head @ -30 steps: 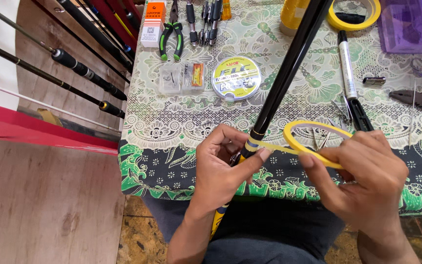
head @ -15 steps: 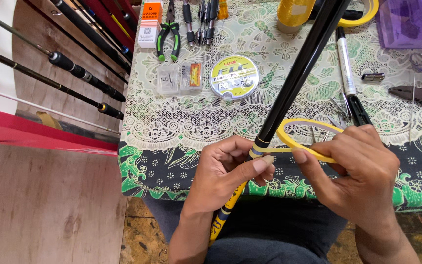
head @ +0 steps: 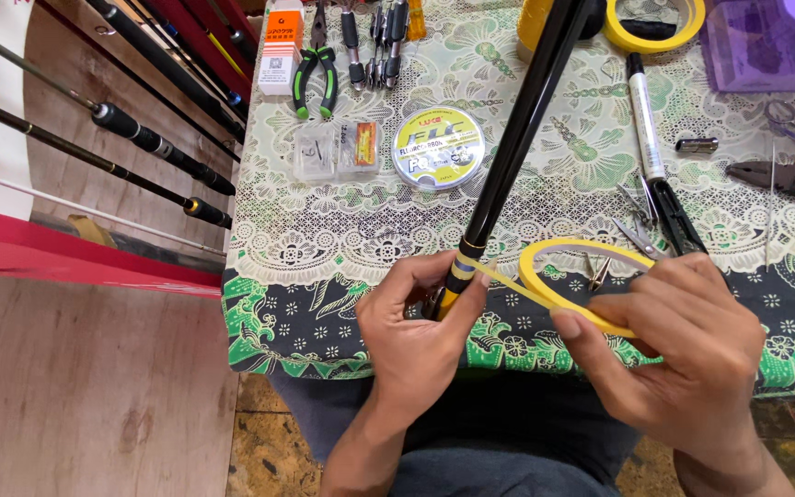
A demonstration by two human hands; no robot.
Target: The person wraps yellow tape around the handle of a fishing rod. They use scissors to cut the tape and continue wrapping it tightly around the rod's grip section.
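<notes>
Yellow tape roll (head: 581, 285) pinched in right hand (head: 683, 354); left hand (head: 416, 336) clamps black rod (head: 517, 138) at table edge (head: 324, 354).

1. The fishing rod (head: 522, 129) is black, with yellow and dark bands at the held end.
2. The tape roll (head: 545, 285) is yellow.
3. The tablecloth (head: 361, 230) is cream lace with a green floral border at the near edge.
4. The pliers (head: 316, 69) have green-and-black handles.

Left hand (head: 416, 336) curls shut, thumb up, fingers (head: 397, 285) pinching. Right hand (head: 683, 345) is closed too, forefinger stretched leftward
</notes>
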